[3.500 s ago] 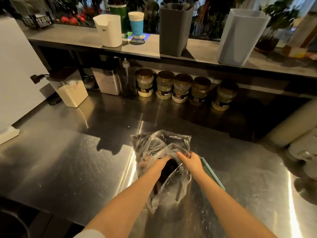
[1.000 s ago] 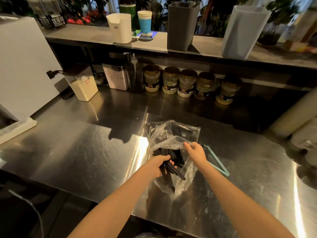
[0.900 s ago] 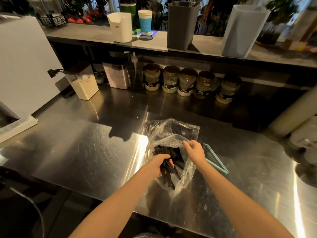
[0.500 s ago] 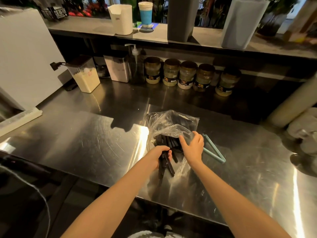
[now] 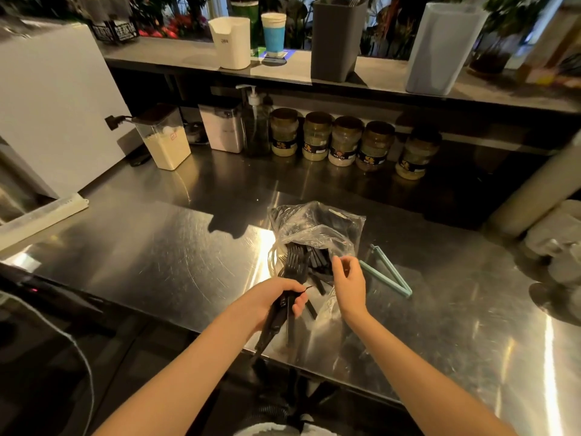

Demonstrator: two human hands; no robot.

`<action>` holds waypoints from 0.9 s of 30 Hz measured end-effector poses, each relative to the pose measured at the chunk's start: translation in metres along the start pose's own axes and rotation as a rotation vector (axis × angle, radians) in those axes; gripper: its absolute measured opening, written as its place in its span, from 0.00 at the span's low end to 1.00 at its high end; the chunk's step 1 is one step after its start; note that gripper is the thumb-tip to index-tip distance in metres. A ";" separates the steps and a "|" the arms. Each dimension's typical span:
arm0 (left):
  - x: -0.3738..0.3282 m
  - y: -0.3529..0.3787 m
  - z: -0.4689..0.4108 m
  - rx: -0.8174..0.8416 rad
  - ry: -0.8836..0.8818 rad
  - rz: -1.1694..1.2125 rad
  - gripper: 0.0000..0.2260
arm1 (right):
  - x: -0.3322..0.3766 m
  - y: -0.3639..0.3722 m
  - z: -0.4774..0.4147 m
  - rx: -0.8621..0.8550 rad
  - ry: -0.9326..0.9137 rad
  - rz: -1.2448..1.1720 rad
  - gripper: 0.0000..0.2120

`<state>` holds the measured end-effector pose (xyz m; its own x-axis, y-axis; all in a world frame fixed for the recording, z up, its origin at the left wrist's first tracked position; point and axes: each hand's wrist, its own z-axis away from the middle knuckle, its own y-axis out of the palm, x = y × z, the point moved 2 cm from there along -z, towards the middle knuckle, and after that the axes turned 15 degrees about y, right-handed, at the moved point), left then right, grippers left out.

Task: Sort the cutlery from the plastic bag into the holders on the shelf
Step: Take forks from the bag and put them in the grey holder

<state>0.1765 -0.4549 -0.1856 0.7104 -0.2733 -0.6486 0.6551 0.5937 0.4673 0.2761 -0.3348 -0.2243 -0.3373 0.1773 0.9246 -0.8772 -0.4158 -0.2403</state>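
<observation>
A clear plastic bag (image 5: 317, 226) of black plastic cutlery lies on the steel counter (image 5: 176, 259). My left hand (image 5: 273, 302) grips a bunch of black forks (image 5: 294, 262) by their handles, tines pointing away, drawn partly out of the bag's mouth. My right hand (image 5: 349, 283) hovers just right of the bag's opening, thumb and finger close together; whether it pinches the plastic is unclear. On the shelf above stand a white holder (image 5: 231, 42), a dark grey holder (image 5: 338, 37) and a pale grey holder (image 5: 440, 48).
A teal bag clip (image 5: 388, 272) lies right of the bag. Several spice jars (image 5: 342, 141), a pump bottle (image 5: 256, 127) and clear canisters (image 5: 165, 140) line the back under the shelf. A blue cup (image 5: 273, 33) stands on the shelf. A white appliance (image 5: 47, 105) stands at left.
My left hand has pulled a bunch of forks toward me out of the bag. My right hand has let the bag's edge drop and lifted slightly.
</observation>
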 end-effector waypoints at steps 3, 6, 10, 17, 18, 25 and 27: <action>-0.001 0.000 0.008 0.056 0.020 -0.056 0.07 | 0.006 0.008 0.002 0.193 0.182 -0.096 0.14; -0.005 0.006 0.016 0.106 0.071 -0.116 0.07 | 0.020 0.014 0.009 0.455 0.306 -0.136 0.16; -0.012 0.014 0.024 0.197 0.093 -0.218 0.03 | 0.035 0.013 0.018 0.728 0.380 -0.140 0.18; -0.033 0.018 0.040 0.282 0.110 -0.301 0.02 | 0.058 0.009 0.016 0.866 0.397 -0.355 0.17; -0.037 0.019 0.041 0.284 0.120 -0.316 0.02 | 0.063 0.009 0.016 0.880 0.394 -0.393 0.17; -0.066 0.034 0.032 0.286 0.287 -0.478 0.01 | 0.100 0.007 0.007 0.859 0.352 -0.650 0.14; -0.071 0.039 0.027 0.307 0.328 -0.530 0.02 | 0.110 0.001 0.004 0.829 0.309 -0.743 0.13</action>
<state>0.1589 -0.4330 -0.1052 0.1918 -0.1953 -0.9618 0.9696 0.1893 0.1549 0.2399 -0.3189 -0.1221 -0.0017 0.7870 0.6169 -0.4389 -0.5549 0.7067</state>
